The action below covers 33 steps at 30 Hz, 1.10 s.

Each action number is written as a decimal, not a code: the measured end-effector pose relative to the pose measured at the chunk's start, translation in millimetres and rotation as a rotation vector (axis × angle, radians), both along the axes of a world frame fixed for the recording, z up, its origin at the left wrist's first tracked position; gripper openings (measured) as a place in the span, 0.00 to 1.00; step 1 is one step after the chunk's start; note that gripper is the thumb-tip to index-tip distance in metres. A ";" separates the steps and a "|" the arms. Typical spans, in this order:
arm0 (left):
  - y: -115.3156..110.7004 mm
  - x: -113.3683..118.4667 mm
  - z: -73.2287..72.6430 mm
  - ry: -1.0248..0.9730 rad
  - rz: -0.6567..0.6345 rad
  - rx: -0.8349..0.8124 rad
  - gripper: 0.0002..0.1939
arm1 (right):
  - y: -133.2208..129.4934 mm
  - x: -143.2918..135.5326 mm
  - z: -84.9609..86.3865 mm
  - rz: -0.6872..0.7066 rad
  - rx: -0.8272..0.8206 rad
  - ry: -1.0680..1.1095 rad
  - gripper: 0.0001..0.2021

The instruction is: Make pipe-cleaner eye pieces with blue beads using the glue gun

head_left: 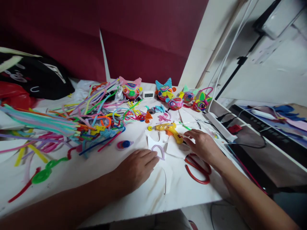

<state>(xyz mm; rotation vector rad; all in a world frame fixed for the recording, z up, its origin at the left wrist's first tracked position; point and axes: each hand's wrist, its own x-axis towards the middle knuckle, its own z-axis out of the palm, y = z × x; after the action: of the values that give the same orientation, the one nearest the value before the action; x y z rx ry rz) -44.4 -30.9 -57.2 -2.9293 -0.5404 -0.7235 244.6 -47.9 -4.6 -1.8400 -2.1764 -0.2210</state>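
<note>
Left hand (pixel 137 166): fingers bent together, tips at the lavender pipe-cleaner loop (pixel 163 154) on the white table (pixel 69 171); I cannot tell whether they pinch it. Right hand (pixel 203 145): fingers curled beside the handle end of the yellow glue gun (pixel 165 127); contact unclear to me. Red-handled scissors (pixel 202 182) lie just nearer me. Farther out, I log heaped pipe cleaners (pixel 45 124) leftward, a small clock (pixel 148 95) behind.

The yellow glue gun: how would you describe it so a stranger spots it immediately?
On the white tabletop, find the right hand. Just left of that hand lies the glue gun, its nozzle pointing left. Its yellow body and orange trigger set it apart from the red-handled scissors nearer the person.
</note>
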 end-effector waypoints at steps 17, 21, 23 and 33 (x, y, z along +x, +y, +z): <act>1.4 1.6 5.4 -0.052 -0.014 0.049 0.14 | -40.1 126.7 14.8 -0.453 0.039 -0.175 0.11; 2.7 1.0 4.7 -0.027 -0.031 0.038 0.13 | -25.9 132.6 10.3 -0.479 -0.031 -0.181 0.10; 3.0 0.5 4.8 -0.014 -0.029 0.034 0.13 | -19.0 131.4 7.1 -0.453 -0.078 -0.171 0.10; 3.2 -1.1 4.3 -0.002 -0.025 -0.008 0.13 | 4.2 114.7 -6.2 -0.366 -0.239 -0.147 0.10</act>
<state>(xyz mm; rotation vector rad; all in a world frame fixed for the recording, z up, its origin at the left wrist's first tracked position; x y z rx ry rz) -45.5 -27.7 -52.8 -2.9482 -0.5097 -0.7295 359.3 -43.7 -10.7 -2.4242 -2.0110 -0.1807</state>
